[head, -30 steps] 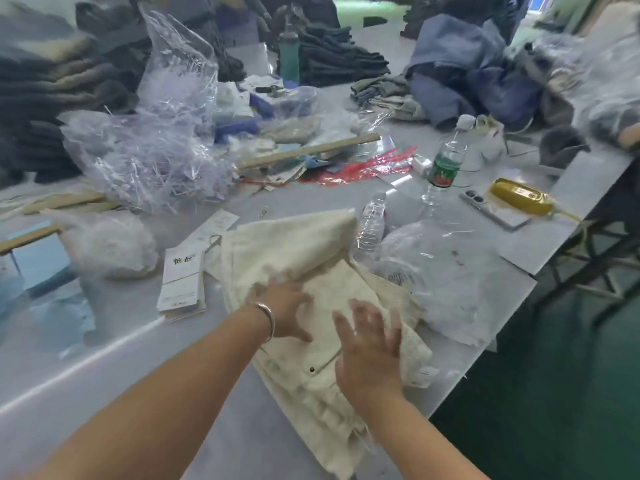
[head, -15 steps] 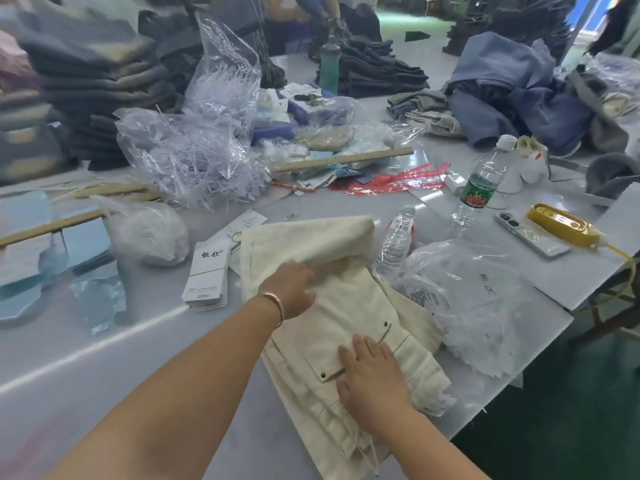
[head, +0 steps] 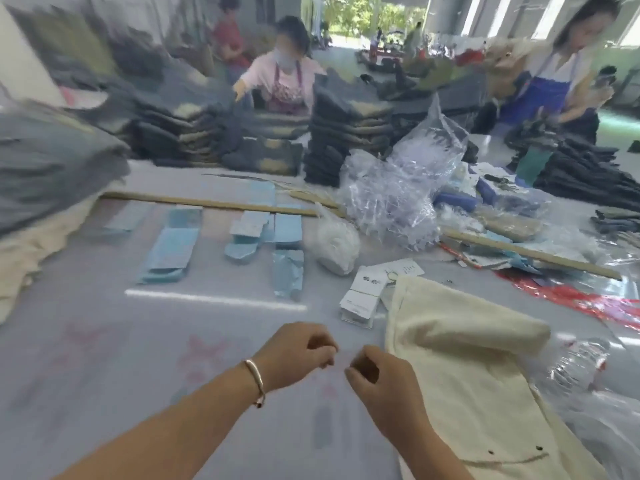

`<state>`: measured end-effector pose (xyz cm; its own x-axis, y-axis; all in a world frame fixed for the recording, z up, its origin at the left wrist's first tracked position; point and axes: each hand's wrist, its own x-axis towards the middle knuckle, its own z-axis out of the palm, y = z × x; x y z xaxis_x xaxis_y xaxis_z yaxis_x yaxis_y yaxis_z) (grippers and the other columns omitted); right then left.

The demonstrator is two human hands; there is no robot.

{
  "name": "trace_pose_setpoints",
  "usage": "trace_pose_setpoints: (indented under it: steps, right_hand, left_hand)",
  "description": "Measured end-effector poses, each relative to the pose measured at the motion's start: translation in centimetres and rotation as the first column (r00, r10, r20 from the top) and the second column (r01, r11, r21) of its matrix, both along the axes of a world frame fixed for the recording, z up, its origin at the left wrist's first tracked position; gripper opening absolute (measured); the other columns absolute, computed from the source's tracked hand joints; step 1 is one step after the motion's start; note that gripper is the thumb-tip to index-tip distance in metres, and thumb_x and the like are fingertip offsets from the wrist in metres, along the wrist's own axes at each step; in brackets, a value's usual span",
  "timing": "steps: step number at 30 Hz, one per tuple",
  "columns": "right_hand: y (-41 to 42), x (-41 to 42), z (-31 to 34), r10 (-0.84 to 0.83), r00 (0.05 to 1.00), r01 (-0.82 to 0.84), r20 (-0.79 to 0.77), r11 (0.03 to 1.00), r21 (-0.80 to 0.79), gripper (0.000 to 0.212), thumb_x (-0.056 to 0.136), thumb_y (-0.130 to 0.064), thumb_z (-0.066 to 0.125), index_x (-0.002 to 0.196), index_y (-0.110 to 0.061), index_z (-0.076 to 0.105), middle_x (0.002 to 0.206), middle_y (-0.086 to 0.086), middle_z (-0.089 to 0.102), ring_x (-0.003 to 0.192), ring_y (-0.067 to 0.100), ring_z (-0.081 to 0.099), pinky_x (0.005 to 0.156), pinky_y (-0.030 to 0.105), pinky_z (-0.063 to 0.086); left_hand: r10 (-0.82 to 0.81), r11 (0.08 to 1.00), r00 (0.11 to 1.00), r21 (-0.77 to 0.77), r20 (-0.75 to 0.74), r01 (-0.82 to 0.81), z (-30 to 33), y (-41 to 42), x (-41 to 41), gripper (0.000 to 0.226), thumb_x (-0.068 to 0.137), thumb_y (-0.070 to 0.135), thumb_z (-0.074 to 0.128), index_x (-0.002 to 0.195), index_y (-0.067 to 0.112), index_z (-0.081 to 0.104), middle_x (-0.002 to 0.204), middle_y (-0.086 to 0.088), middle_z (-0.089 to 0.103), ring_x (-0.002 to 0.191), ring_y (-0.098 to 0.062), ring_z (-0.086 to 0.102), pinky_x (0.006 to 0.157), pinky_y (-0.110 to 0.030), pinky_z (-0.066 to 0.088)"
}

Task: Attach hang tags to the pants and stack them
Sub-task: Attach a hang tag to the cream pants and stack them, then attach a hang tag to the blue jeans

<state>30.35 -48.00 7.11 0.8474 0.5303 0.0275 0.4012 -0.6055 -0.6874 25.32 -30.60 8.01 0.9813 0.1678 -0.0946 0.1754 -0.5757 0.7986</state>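
While my left hand (head: 298, 351) and right hand (head: 377, 372) hover curled, fingertips nearly meeting, I cannot tell whether they pinch anything; cream pants (head: 460, 358) lie just right, hang tags (head: 360, 299) beyond, so blur risks a fumbled tag

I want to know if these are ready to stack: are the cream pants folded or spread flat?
Folded. The cream pants have their upper part rolled back over the rest, forming a thick doubled edge.

table (head: 104, 341): grey | on it: cream pants (head: 467, 368), hang tags (head: 362, 299), blue packets (head: 173, 251)
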Motion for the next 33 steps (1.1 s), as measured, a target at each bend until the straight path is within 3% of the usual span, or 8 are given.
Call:
trace_pose_setpoints:
  steps: [4,8,13,18,22,26,29,33]
  right_hand:
    - [8.0,-2.9,2.8,0.178,0.983,-0.169,-0.037,0.972,0.165,0.029,0.078,-0.017,0.074,0.059,-0.018,0.051,0.052,-0.007,0.053,0.051,0.005,0.045,0.054,0.016,0.037]
    - [20.1,-7.4,5.0,0.405,0.913,-0.381,-0.052,0.891,0.247,0.023,0.081,-0.009,0.071,0.064,-0.018,0.059,0.063,0.006,0.064,0.060,0.022,0.061,0.064,0.040,0.050]
    - [38.6,-14.3,7.5,0.577,0.810,-0.481,-0.104,0.755,0.446,0.018,0.084,0.000,0.066,0.083,-0.019,0.067,0.071,0.003,0.070,0.062,0.022,0.066,0.066,0.043,0.054]
    - [56.8,-18.0,8.6,0.510,0.860,-0.464,0.006,0.778,0.424,0.013,0.084,-0.015,0.069,0.096,-0.018,0.068,0.089,0.001,0.071,0.080,0.019,0.064,0.067,0.029,0.048]
    - [68.2,-18.0,7.9,0.452,0.866,-0.465,0.213,0.885,0.015,0.073,0.087,-0.043,0.064,0.148,-0.018,0.032,0.149,0.004,0.039,0.133,0.026,0.037,0.103,0.037,0.036]
    - [74.3,-18.0,5.1,0.515,0.810,-0.463,0.279,0.855,-0.232,0.047,0.096,-0.042,0.049,0.139,-0.023,0.044,0.142,0.004,0.049,0.125,0.029,0.048,0.096,0.040,0.044]
    - [75.4,-16.6,6.6,0.322,0.909,-0.355,0.265,0.931,0.086,0.019,0.098,-0.023,0.043,0.107,-0.016,0.058,0.108,0.014,0.067,0.097,0.037,0.058,0.077,0.039,0.046]
    - [74.0,-13.0,14.4,0.022,0.966,-0.160,0.259,0.835,0.527,0.027,0.103,-0.024,0.040,0.106,-0.007,0.061,0.101,0.014,0.066,0.095,0.033,0.057,0.074,0.032,0.034]
  left_hand:
    - [0.225,0.974,0.972,-0.045,0.071,-0.222,2.9,8.4,-8.1,0.007,0.087,0.010,0.065,0.080,0.011,0.068,0.071,0.004,0.070,0.064,-0.007,0.064,0.069,-0.019,0.052]
    - [0.441,0.897,0.884,-0.069,0.153,-0.436,6.0,18.5,-15.9,0.010,0.090,0.003,0.060,0.085,0.010,0.065,0.076,-0.003,0.070,0.064,-0.010,0.063,0.065,-0.015,0.048]
    - [0.570,0.821,0.795,-0.120,0.208,-0.558,7.9,31.6,-22.8,0.016,0.088,0.003,0.057,0.088,0.013,0.070,0.076,0.002,0.069,0.068,-0.005,0.061,0.066,-0.019,0.048]
    - [0.423,0.655,0.791,0.455,0.442,-0.604,9.0,46.9,-26.0,0.029,0.076,0.012,0.062,0.100,0.019,0.074,0.112,0.001,0.071,0.116,-0.013,0.053,0.104,-0.025,0.032]
    - [0.552,0.370,0.810,0.811,0.200,-0.452,11.0,59.8,-26.0,0.069,0.078,0.012,0.055,0.143,0.032,0.042,0.156,0.006,0.032,0.147,-0.014,0.016,0.119,-0.048,0.003]
    - [0.654,0.548,0.756,0.706,-0.027,-0.448,11.3,68.7,-26.9,0.058,0.087,0.017,0.050,0.142,0.034,0.043,0.151,0.002,0.041,0.138,-0.023,0.036,0.116,-0.045,0.025]
    - [0.578,0.620,0.816,0.655,-0.010,-0.431,10.7,70.8,-27.9,0.053,0.087,0.022,0.054,0.137,0.036,0.049,0.140,0.001,0.054,0.127,-0.026,0.048,0.107,-0.046,0.037]
    - [0.506,0.627,0.831,0.563,0.229,-0.538,12.2,71.6,-28.1,0.047,0.086,0.036,0.069,0.131,0.030,0.057,0.129,-0.001,0.062,0.118,-0.024,0.056,0.098,-0.035,0.043]
